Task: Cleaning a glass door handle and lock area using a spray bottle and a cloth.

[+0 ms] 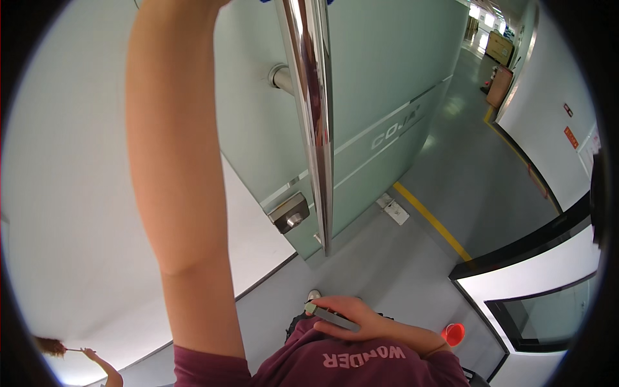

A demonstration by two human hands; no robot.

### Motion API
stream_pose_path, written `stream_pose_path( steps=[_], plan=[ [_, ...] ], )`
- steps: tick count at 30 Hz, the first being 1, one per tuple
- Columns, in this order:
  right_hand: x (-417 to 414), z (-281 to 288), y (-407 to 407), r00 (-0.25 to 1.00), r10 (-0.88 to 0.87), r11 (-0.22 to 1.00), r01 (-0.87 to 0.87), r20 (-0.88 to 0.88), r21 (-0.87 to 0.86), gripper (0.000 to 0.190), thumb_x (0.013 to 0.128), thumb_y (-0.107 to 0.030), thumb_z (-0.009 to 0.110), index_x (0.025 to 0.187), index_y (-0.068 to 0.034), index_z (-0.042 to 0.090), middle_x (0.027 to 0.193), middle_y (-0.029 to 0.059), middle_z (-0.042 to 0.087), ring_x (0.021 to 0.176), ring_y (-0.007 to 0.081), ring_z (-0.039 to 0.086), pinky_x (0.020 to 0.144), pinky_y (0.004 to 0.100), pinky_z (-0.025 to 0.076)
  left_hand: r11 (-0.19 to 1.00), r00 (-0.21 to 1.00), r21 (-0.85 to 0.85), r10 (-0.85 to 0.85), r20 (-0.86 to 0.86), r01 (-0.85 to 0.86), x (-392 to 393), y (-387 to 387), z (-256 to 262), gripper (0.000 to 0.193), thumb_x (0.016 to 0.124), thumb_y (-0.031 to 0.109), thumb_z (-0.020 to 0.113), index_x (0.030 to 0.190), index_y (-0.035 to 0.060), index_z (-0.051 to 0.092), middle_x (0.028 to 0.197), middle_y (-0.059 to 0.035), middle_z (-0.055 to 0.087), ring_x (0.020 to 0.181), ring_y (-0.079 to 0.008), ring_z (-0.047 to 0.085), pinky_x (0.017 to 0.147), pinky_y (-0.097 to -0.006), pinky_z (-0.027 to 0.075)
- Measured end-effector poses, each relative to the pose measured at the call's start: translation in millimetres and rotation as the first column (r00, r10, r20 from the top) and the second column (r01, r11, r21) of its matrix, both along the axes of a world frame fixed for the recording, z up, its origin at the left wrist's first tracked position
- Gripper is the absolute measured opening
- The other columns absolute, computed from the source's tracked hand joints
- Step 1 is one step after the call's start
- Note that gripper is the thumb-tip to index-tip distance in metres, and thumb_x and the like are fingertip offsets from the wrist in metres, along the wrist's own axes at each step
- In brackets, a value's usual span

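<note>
My left arm (179, 145) is raised along the glass door. The hand itself is almost wholly cut off by the top edge, so its fingers are hidden. Next to it stands a long polished metal door handle (314, 121). Bits of a blue fuzzy material (331, 1) show on both sides of the handle at the very top. The frosted glass door (382, 63) bears a metal lock (292, 215) near its lower corner. Down by my shirt, my right hand (355, 314) grips a thin grey slab-like object (336, 320) with a pale green end, seen nearly edge-on.
A metal floor fitting (394, 209) sits at the door's foot, beside a yellow floor line (430, 220). On the right are a red bucket (453, 334) and a black-framed white wall. Boxes (499, 47) line the corridor. Another person's arm (109, 370) shows at lower left.
</note>
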State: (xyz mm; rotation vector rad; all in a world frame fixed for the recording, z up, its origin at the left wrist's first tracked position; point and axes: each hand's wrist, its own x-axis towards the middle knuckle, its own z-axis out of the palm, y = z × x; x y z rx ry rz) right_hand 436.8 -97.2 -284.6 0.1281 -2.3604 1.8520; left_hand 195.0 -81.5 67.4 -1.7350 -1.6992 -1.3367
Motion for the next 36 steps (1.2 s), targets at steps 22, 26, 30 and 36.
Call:
stream_pose_path(
  steps=[22, 26, 30, 36],
  plan=[
    [17.9, -7.1, -2.8, 0.992, -0.123, 0.992, 0.123, -0.003, 0.002, 0.039, 0.092, -0.023, 0.070, 0.126, -0.006, 0.059, 0.112, 0.0108, 0.068, 0.098, 0.0278, 0.065, 0.084, 0.0358, 0.050, 0.872, 0.741, 0.411, -0.456, 0.492, 0.264, -21.3, 20.6, -36.8, 0.028, 0.087, 0.027, 0.073, 0.091, 0.0001, 0.064, 0.075, -0.0087, 0.064, 0.062, -0.0149, 0.062, 0.060, -0.0289, 0.052],
    [19.2, -6.1, -2.9, 0.994, -0.099, 0.995, 0.099, 0.047, 0.000, 0.038, 0.092, -0.023, 0.070, 0.125, -0.007, 0.059, 0.113, 0.0093, 0.068, 0.097, 0.0279, 0.066, 0.084, 0.0361, 0.051, 0.870, 0.758, 0.416, -0.454, 0.469, 0.264, -23.7, 21.2, -43.4, 0.033, 0.087, 0.031, 0.073, 0.094, -0.0001, 0.065, 0.078, -0.0085, 0.064, 0.066, -0.0158, 0.063, 0.062, -0.0295, 0.052],
    [21.5, -3.7, -3.3, 0.994, -0.104, 0.994, 0.104, 0.018, 0.015, 0.038, 0.092, -0.023, 0.069, 0.125, -0.007, 0.059, 0.113, 0.0095, 0.068, 0.097, 0.0277, 0.066, 0.083, 0.0360, 0.051, 0.874, 0.751, 0.423, -0.443, 0.489, 0.240, -9.4, 15.4, -46.9, 0.039, 0.088, 0.037, 0.072, 0.095, -0.0008, 0.065, 0.079, -0.0090, 0.065, 0.067, -0.0162, 0.064, 0.064, -0.0302, 0.054],
    [23.1, -6.7, -4.1, 0.993, -0.119, 0.993, 0.119, 0.023, -0.002, 0.037, 0.093, -0.023, 0.069, 0.125, -0.008, 0.059, 0.112, 0.0098, 0.068, 0.098, 0.0275, 0.066, 0.083, 0.0353, 0.051, 0.877, 0.753, 0.433, -0.426, 0.501, 0.209, -17.7, 18.2, -55.1, 0.042, 0.089, 0.040, 0.071, 0.094, -0.0008, 0.065, 0.077, -0.0092, 0.064, 0.065, -0.0158, 0.064, 0.061, -0.0300, 0.054]
  ],
)
